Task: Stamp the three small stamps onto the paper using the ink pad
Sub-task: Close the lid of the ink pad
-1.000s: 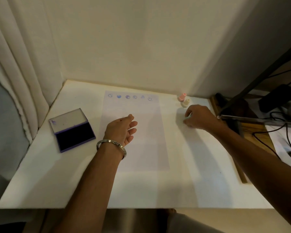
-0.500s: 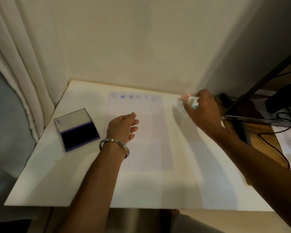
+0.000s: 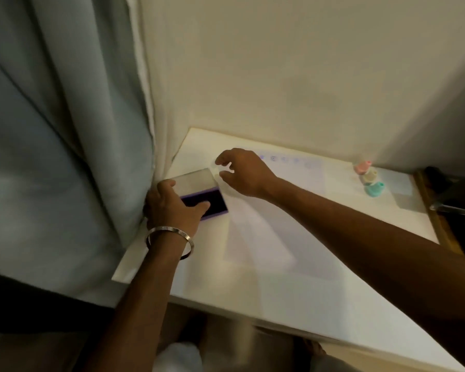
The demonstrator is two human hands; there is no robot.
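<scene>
The purple ink pad (image 3: pixel 215 202) lies open at the table's far left, its clear lid (image 3: pixel 196 179) raised toward the wall. My left hand (image 3: pixel 172 208), with a metal bangle on the wrist, grips the pad's near left side, fingers over the dark ink. My right hand (image 3: pixel 246 174) reaches across the pale paper (image 3: pixel 266 232), fingers spread by the lid's right corner and holding nothing. Three small stamps stand in a row at the far right: pink (image 3: pixel 362 167), cream (image 3: pixel 369 177) and teal (image 3: pixel 374 189). Several blue prints (image 3: pixel 285 158) line the paper's top edge.
A curtain (image 3: pixel 78 157) hangs against the left edge of the white table (image 3: pixel 333 304), touching my left hand. A wall closes the back. A wooden strip (image 3: pixel 430 210) and dark gear border the right side.
The view has swung left. My left hand went from the paper to the ink pad and took hold of it. My right hand left the stamps and crossed over to the pad's lid.
</scene>
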